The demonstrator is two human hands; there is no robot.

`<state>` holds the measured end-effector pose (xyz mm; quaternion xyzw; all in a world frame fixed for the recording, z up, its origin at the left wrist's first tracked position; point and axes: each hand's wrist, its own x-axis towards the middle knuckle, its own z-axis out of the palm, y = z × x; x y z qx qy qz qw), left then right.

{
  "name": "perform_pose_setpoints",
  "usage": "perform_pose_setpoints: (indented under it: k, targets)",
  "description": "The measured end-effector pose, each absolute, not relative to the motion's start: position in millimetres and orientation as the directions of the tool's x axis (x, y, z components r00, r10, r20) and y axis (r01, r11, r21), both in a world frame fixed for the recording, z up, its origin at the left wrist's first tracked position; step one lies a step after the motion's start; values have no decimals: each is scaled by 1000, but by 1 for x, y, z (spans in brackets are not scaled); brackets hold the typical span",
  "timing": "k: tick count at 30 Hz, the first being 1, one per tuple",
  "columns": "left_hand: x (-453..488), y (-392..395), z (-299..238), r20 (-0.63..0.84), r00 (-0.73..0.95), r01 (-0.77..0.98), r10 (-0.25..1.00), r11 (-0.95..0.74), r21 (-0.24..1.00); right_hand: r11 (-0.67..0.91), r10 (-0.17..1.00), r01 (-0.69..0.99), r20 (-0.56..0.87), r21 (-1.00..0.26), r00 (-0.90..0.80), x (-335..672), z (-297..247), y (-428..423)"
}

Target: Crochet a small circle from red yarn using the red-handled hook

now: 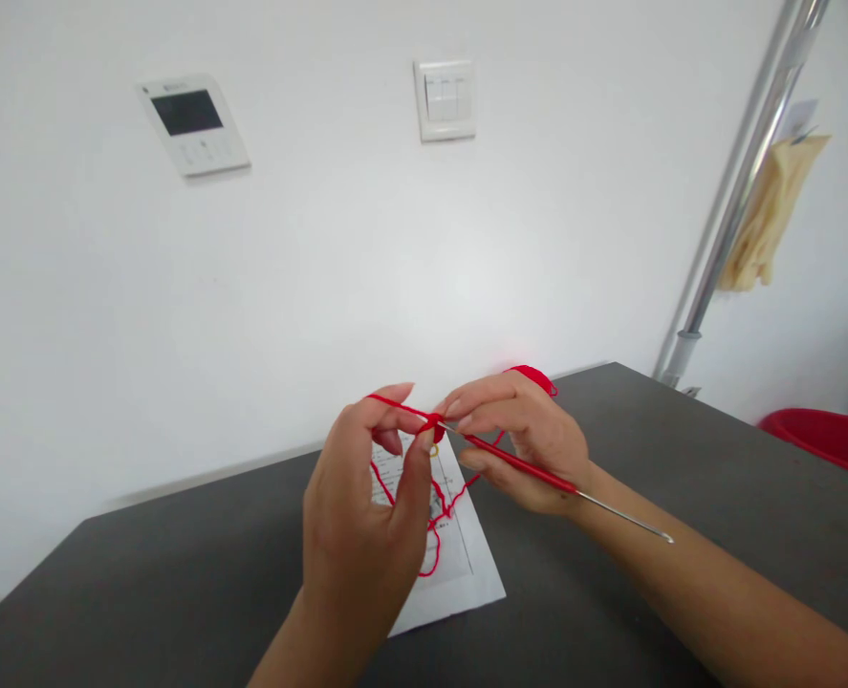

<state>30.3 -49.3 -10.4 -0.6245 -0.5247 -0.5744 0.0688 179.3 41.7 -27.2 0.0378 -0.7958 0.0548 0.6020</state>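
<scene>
My left hand (362, 516) is raised over the dark table, its fingers closed in a pinch on a small red crochet piece (434, 426), with red yarn (395, 405) running over the forefinger. My right hand (528, 435) grips a crochet hook (538, 471) with a red handle and metal ends; its tip meets the red piece. Loose red yarn hangs down over a printed paper sheet (467, 569) lying on the table. A red ball of yarn (536, 376) shows just behind my right hand.
The dark grey table (682, 459) stands against a white wall with a light switch (445, 98) and a small control panel (192, 124). A metal pole (739, 191) with a beige cloth (771, 215) rises at the right. A red basin (829, 438) sits beyond the table's right edge.
</scene>
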Motion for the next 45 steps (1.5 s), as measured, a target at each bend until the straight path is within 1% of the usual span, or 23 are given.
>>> perform_pose_setpoints:
  k: [2, 6, 9, 11, 14, 16, 17, 19, 20, 22, 25, 26, 28, 30, 32, 34, 35, 36, 38, 40, 41, 43, 45]
  targets:
    - [27, -47, -11, 738, -251, 685, 626, -424, 593, 993, 11, -111, 963, -43, -271, 179, -29, 42]
    - [23, -42, -12, 670, -295, 600, 682, -414, 685, 992, 40, -104, 971, -67, -236, 173, -35, 42]
    - [22, -39, -9, 584, -321, 492, 746, -396, 775, 993, 12, -108, 977, -35, -213, 172, -37, 45]
    - [22, -36, -7, 497, -328, 348, 803, -386, 854, 993, -43, -116, 973, 16, -227, 173, -36, 49]
    - [20, -29, -5, 324, -254, -1, 912, -335, 942, 983, -171, -111, 946, 145, -276, 177, -34, 57]
    - [20, -25, -5, 224, -183, -210, 957, -261, 942, 971, -238, -78, 921, 225, -308, 179, -34, 61]
    - [21, -23, -6, 191, -165, -277, 968, -232, 932, 967, -254, -52, 914, 251, -316, 178, -35, 63]
    - [23, -20, -8, 183, -171, -324, 968, -231, 917, 962, -261, 3, 918, 274, -300, 174, -40, 65]
    - [25, -19, -9, 209, -189, -301, 959, -260, 918, 964, -250, 23, 928, 267, -276, 171, -44, 66]
    - [26, -18, -13, 303, -244, -167, 921, -348, 923, 974, -206, 56, 957, 221, -204, 163, -51, 66]
    - [23, -17, -18, 472, -273, 178, 838, -439, 881, 992, -78, 83, 974, 97, -210, 156, -56, 62]
    - [21, -16, -19, 527, -257, 309, 810, -448, 839, 994, -40, 94, 973, 62, -226, 156, -55, 60]
    - [14, -13, -21, 623, -193, 538, 758, -449, 713, 994, 14, 107, 969, 12, -246, 158, -52, 56]
    - [6, -8, -21, 698, -129, 684, 705, -446, 577, 996, 52, 88, 965, -30, -257, 162, -47, 53]
    - [-2, -2, -22, 747, -86, 751, 659, -450, 483, 995, 90, 71, 955, -72, -284, 165, -43, 51]
    - [-7, 4, -25, 775, -38, 785, 631, -461, 414, 991, 124, 97, 936, -97, -330, 166, -42, 51]
    - [-9, 7, -26, 782, -12, 796, 623, -468, 385, 988, 129, 124, 926, -90, -354, 167, -41, 51]
    - [-10, 9, -28, 785, 10, 802, 620, -473, 363, 985, 123, 156, 917, -67, -381, 167, -42, 52]
    - [-10, 13, -32, 788, 35, 809, 615, -480, 339, 977, 80, 212, 894, 17, -440, 167, -42, 53]
    - [-9, 16, -36, 785, 34, 810, 618, -477, 340, 966, 33, 240, 868, 100, -495, 166, -42, 53]
    - [-8, 17, -38, 787, 30, 810, 617, -476, 342, 963, 34, 247, 859, 109, -511, 166, -42, 53]
    - [-7, 20, -41, 796, 16, 808, 605, -476, 346, 970, 78, 238, 862, 50, -501, 166, -41, 52]
    - [-7, 23, -43, 806, -8, 800, 591, -480, 360, 977, 167, 197, 868, -82, -467, 167, -39, 50]
